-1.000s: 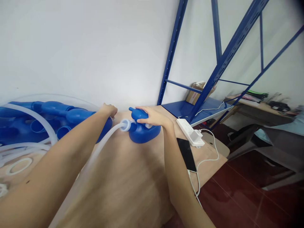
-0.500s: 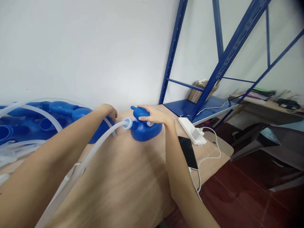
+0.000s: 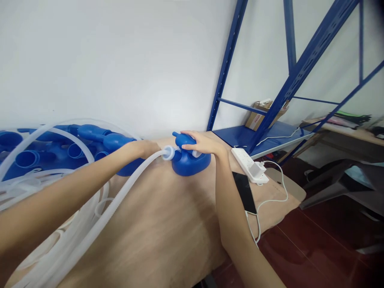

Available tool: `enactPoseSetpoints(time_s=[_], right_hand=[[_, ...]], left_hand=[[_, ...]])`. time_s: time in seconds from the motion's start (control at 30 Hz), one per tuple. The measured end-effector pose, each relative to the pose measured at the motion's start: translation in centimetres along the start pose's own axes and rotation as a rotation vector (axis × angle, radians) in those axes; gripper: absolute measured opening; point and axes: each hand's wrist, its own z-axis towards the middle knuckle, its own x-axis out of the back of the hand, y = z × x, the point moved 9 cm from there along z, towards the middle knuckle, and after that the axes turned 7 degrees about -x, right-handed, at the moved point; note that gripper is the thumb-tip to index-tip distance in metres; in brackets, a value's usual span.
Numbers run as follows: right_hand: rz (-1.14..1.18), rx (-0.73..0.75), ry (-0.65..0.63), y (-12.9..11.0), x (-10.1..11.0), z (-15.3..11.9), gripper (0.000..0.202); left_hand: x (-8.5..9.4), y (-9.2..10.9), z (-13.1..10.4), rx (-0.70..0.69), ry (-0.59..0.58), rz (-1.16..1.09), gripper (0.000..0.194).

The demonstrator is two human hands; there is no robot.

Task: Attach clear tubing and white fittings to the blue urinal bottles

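On the table stands a blue plastic vessel (image 3: 189, 165) with a rounded knob-like top. My right hand (image 3: 199, 143) is wrapped over that top, thumb in front and fingers behind. A white collar (image 3: 169, 153) joins the vessel's side spout to a translucent hose (image 3: 120, 196), which runs down toward the lower left. My left hand (image 3: 150, 149) is just left of the collar, behind the hose; its fingers are mostly hidden, and what it touches does not show.
Blue plastic vessels (image 3: 90, 134) and coiled translucent hoses (image 3: 75, 216) cover the left side. On the right are a white power strip (image 3: 247, 164), a phone (image 3: 244, 192) with a cable, and a blue metal shelf (image 3: 270, 134).
The view has shifted left, so more coiled hose shows. My left hand has come closer to the collar, behind the hose. My right hand keeps its hold on the vessel.
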Motion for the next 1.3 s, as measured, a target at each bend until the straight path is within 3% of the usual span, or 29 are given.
enactPoseSetpoints(time_s=[0.07,0.17,0.23,0.37,0.47,0.6,0.8,0.93,1.17,1.3], right_hand=[[-0.01,0.011,0.0,-0.2,0.2,-0.1,0.076],[-0.014,0.043,-0.031,-0.8,0.2,-0.5,0.077],[0.017,0.067,-0.076,-1.3,0.0,-0.7,0.078],[0.064,0.057,-0.117,-1.5,-0.4,-0.8,0.083],[0.024,0.024,-0.106,-0.9,-0.4,-0.6,0.085],[-0.047,0.045,-0.11,-0.5,-0.2,-0.7,0.087],[-0.011,0.135,-0.193,-0.4,-0.3,-1.2,0.086],[0.048,0.129,-0.225,-0.4,-0.4,-1.2,0.087],[0.149,0.214,-0.396,-4.3,-3.4,-1.3,0.087],[0.098,0.222,-0.396,-5.2,-3.9,-1.1,0.084]], left_hand=[[3.1,0.3,-2.0,-0.024,0.044,0.075,0.033],[9.4,0.7,-6.7,0.021,0.406,0.227,0.052],[10.9,0.8,-9.7,0.059,0.54,0.208,0.057],[8.4,0.3,-11.9,0.059,0.458,0.094,0.057],[5.8,-0.7,-11.7,0.082,0.346,0.058,0.057],[4.0,-1.4,-11.2,0.1,0.313,0.019,0.055],[3.0,-1.4,-11.2,0.119,0.267,0.024,0.052],[3.3,-1.1,-11.1,0.095,0.334,0.006,0.052],[2.0,0.5,-9.5,-0.031,0.425,-0.097,0.045],[2.4,0.2,-10.0,-0.033,0.439,-0.118,0.043]])
